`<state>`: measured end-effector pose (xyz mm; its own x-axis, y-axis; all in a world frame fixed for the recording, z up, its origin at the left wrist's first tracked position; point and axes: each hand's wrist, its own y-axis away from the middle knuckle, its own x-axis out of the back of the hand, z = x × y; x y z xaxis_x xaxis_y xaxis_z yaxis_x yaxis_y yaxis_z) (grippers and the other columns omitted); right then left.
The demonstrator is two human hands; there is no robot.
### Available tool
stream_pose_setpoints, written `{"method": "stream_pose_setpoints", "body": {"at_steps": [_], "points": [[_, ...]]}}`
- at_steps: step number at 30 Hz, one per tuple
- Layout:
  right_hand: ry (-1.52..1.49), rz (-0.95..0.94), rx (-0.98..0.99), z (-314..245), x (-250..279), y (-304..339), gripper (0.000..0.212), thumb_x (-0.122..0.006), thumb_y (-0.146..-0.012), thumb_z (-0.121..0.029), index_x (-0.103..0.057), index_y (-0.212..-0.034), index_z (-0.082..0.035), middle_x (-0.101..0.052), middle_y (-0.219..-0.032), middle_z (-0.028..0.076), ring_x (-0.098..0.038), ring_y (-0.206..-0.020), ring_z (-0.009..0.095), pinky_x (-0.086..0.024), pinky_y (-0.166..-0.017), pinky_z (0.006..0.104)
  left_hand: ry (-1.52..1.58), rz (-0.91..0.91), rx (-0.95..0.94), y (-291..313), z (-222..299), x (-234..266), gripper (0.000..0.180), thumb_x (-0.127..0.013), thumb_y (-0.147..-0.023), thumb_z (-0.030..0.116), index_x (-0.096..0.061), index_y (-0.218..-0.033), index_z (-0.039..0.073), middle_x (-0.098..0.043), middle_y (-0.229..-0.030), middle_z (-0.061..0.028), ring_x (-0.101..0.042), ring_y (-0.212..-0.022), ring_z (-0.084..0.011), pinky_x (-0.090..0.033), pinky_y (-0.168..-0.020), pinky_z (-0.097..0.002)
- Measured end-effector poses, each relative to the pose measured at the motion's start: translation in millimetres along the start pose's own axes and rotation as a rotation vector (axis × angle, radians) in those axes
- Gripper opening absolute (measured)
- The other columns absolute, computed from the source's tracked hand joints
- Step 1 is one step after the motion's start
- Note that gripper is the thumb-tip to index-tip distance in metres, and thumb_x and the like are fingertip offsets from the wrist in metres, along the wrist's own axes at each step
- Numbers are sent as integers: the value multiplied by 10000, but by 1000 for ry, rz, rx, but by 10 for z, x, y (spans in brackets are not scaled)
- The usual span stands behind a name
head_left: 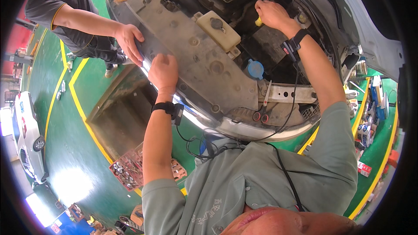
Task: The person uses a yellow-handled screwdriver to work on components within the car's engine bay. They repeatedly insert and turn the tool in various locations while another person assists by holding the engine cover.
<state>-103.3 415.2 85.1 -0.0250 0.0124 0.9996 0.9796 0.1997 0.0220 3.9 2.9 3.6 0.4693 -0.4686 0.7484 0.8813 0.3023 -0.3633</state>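
Over engine bay, left hand (163,72) gripping panel edge (150,67), right hand (272,14) clamped on yellow dipstick (258,21)

A green workshop floor (74,156) with yellow lines (80,104) fills the left of the frame, bright glare at lower left, a dark pit (122,117) at centre-left.

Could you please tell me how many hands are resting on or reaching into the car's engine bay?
3. The left hand rests on the front panel; the right hand reaches deep into the engine bay; a co-worker's hand grips the panel's left edge. Others may be hidden.
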Motion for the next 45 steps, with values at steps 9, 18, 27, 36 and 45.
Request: {"method": "stream_pose_setpoints", "body": {"at_steps": [9, 18, 27, 36, 45], "points": [[36, -127, -161, -125, 132, -44, 346, -659, -925, -262, -600, -1192, -50, -621, -1274, 169, -631, -1157, 398, -521, -964, 503, -2, 10, -5, 0, 6, -6, 273, -646, -861, 303, -604, -700, 86, -663, -710, -129, -650, -677, -366, -499, -629, -452], [6, -76, -152, -101, 86, -12, 317, -608, -953, -254, -611, -1179, -30, -643, -1212, 191, -631, -1143, 414, -516, -959, 516, -6, 18, -2, 6, -18, -23, 273, -646, -859, 297, -601, -698, 81, -659, -709, -131, -646, -672, -371, -500, -628, -452], [49, 207, -67, -189, 30, 145, 286, -567, -994, -266, -648, -1102, -14, -722, -1032, 204, -676, -1020, 442, -543, -882, 541, -23, -5, 7, 5, -18, 30, 285, -651, -864, 316, -602, -703, 85, -669, -722, -133, -652, -680, -376, -503, -637, -462], [-83, 123, -56, 6, 20, 95, 245, -589, -974, -257, -656, -1090, -52, -702, -1118, 190, -656, -1091, 402, -530, -926, 499, -25, -6, 2, 6, -6, 1, 282, -650, -872, 312, -607, -706, 88, -672, -721, -130, -656, -682, -371, -508, -638, -460], [-37, 45, -65, 32, 20, 51, 272, -652, -949, -253, -624, -1127, -49, -673, -1131, 182, -652, -1050, 403, -525, -914, 467, -17, -6, 0, 13, 17, -7, 266, -646, -873, 309, -620, -716, 96, -681, -724, -126, -664, -684, -377, -509, -633, -465]]}}
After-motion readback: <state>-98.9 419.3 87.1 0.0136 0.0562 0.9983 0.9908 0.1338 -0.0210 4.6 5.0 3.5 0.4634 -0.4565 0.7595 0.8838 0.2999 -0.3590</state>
